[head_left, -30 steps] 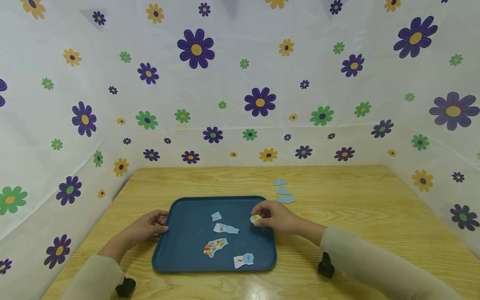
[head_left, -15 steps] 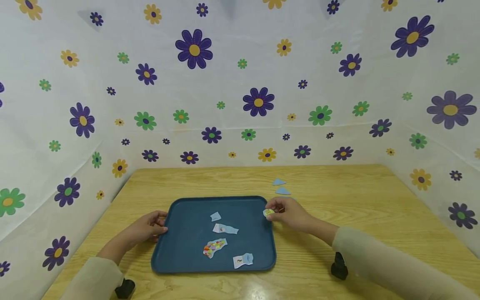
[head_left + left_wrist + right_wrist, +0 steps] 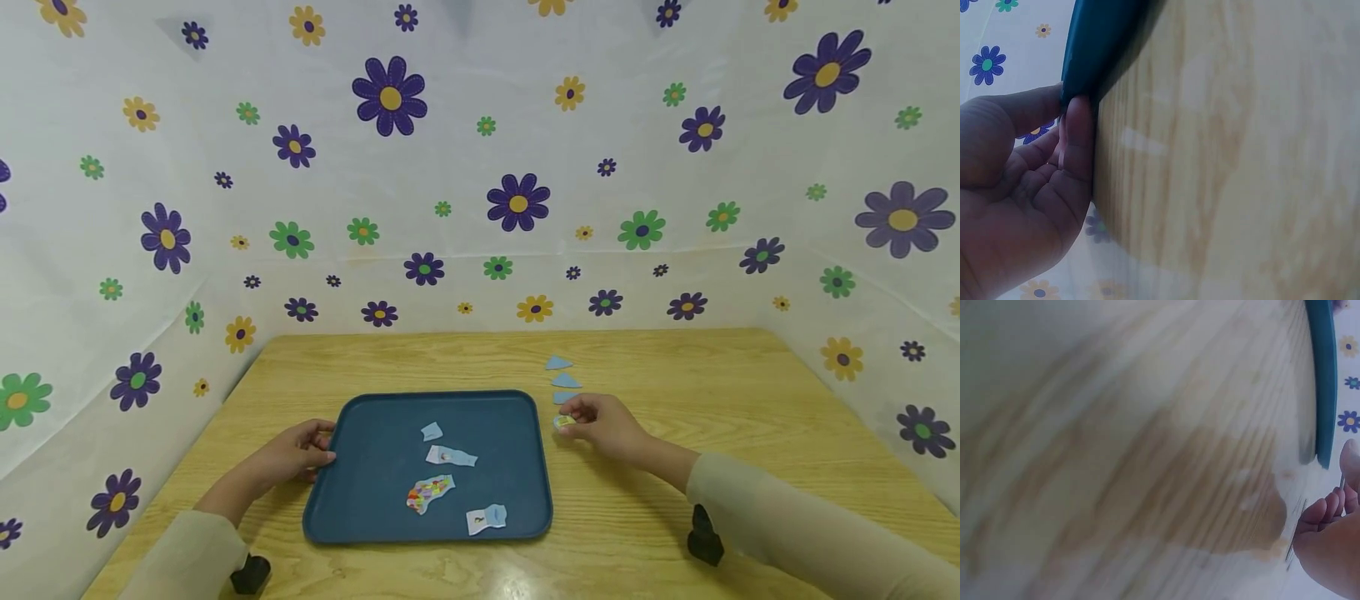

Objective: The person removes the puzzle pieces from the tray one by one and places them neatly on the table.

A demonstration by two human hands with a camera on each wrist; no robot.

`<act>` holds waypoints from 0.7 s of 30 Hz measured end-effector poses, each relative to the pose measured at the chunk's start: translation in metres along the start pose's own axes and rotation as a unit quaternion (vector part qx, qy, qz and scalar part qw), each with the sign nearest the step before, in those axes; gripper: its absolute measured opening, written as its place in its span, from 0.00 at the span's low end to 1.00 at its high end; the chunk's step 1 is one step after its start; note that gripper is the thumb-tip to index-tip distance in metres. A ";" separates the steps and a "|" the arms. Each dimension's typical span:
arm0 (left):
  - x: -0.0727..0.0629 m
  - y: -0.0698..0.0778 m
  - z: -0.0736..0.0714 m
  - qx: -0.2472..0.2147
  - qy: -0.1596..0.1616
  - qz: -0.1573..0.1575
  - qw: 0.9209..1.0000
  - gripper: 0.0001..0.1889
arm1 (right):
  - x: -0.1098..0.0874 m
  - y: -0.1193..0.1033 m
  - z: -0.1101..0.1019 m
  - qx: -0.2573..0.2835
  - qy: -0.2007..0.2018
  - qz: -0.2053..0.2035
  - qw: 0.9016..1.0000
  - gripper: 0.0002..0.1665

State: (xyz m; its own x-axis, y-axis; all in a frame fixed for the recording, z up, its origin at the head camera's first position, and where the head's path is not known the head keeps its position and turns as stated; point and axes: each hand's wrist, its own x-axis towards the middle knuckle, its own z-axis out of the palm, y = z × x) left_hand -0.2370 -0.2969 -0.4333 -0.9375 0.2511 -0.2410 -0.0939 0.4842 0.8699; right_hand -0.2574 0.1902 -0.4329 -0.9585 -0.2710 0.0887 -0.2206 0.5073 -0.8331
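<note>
At the left side of the blue tray (image 3: 367, 475), my left hand (image 3: 288, 454) pinches the rim between thumb and fingers, as the left wrist view also shows of the hand (image 3: 1035, 162). My right hand (image 3: 611, 429) holds a small yellow-and-white paper cutout (image 3: 562, 422) between thumb and fingers, just right of the tray and low over the table. On the tray lie a small pale blue cutout (image 3: 432, 431), a long printed cutout (image 3: 452, 456), a multicoloured cutout (image 3: 431, 493) and a white-and-blue cutout (image 3: 486, 519). The right wrist view leaves the held cutout unclear.
Beyond the right hand, pale blue cutouts lie in a column on the wooden table (image 3: 712, 392): a top one (image 3: 558, 362), a middle one (image 3: 566, 380) and a lower one (image 3: 565, 398), partly hidden. A flowered white cloth (image 3: 450, 150) encloses the table's back and sides.
My right hand has moved right with the yellow-and-white cutout, from over the tray, across its right rim, to over the table. The left hand has stayed at the tray's rim.
</note>
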 end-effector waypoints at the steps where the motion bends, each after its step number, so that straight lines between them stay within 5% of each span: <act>1: 0.000 0.000 0.000 0.000 0.000 0.000 1.000 0.28 | 0.000 0.001 -0.001 -0.006 0.004 0.003 1.000 0.14; 11: 0.000 0.002 0.000 0.002 -0.002 0.002 1.000 0.29 | 0.004 0.009 -0.008 -0.025 0.040 0.046 0.998 0.12; 21: 0.001 0.001 0.001 0.000 0.002 -0.007 1.000 0.29 | 0.011 0.011 -0.003 -0.038 0.065 0.043 0.996 0.11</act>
State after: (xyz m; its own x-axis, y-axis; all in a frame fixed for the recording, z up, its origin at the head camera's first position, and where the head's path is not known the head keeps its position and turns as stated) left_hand -0.2372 -0.2953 -0.4327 -0.9373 0.2414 -0.2514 -0.1071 0.4870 0.8668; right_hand -0.2711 0.1950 -0.4394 -0.9885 -0.1183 0.0940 -0.1459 0.5858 -0.7972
